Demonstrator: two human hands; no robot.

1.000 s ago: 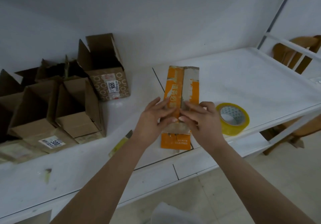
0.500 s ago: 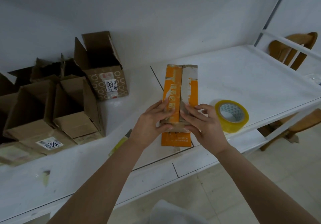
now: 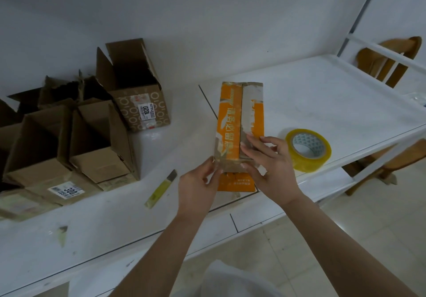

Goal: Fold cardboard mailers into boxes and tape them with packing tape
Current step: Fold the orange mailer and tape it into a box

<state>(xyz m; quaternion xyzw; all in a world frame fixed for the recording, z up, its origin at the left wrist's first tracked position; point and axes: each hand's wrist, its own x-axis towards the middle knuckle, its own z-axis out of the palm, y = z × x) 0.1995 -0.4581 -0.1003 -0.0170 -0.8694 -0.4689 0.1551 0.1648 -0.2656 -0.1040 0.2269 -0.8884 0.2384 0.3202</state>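
Head view: left hand (image 3: 198,181) is sliding off the seam, now pinching the orange box's (image 3: 239,121) near corner; right hand (image 3: 265,158) is pressing flaps flat-fingered; tape roll (image 3: 307,149) waiting at three o'clock, so taping looks next.

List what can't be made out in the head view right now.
- Orange box: near end covered by left hand and right hand; tape there unclear.
- Brown boxes: far-left ones cut off by frame edge.
- Label: small print unreadable.
- Chair: partly behind the table rail.
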